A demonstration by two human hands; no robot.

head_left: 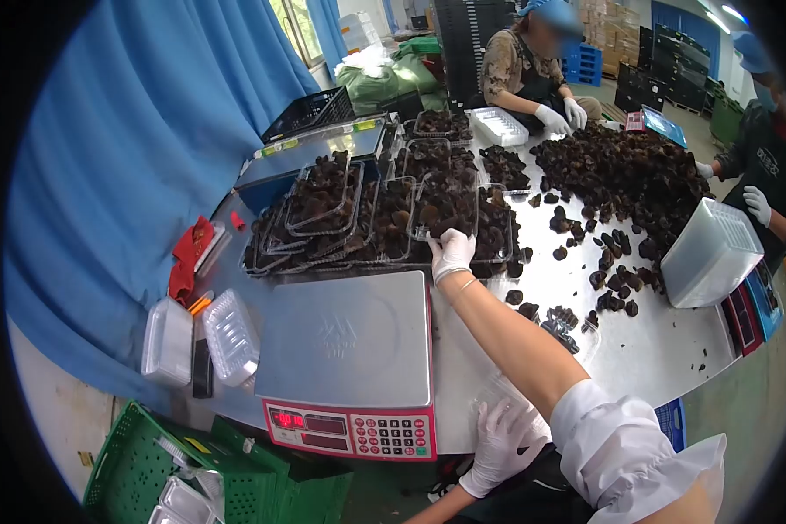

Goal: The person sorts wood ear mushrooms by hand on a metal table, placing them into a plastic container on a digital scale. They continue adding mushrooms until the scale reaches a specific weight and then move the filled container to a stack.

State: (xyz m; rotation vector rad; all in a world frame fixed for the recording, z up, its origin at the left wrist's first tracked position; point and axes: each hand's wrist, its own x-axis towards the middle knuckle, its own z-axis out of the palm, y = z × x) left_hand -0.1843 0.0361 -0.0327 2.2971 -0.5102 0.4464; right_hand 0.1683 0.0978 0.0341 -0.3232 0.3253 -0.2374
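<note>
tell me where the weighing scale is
In the head view the scale sits at the near edge of the table, left of centre, in front of the filled trays, with the right hand reaching past its right side.

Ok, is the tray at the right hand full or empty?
Full: the tray at the right hand is heaped with dark fungus pieces.

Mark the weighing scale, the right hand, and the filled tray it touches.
weighing scale [345, 341]: head view, middle of the steel platform.
right hand [452, 251]: head view, back of the glove.
filled tray [441, 205]: head view, dark contents at its centre.
</note>
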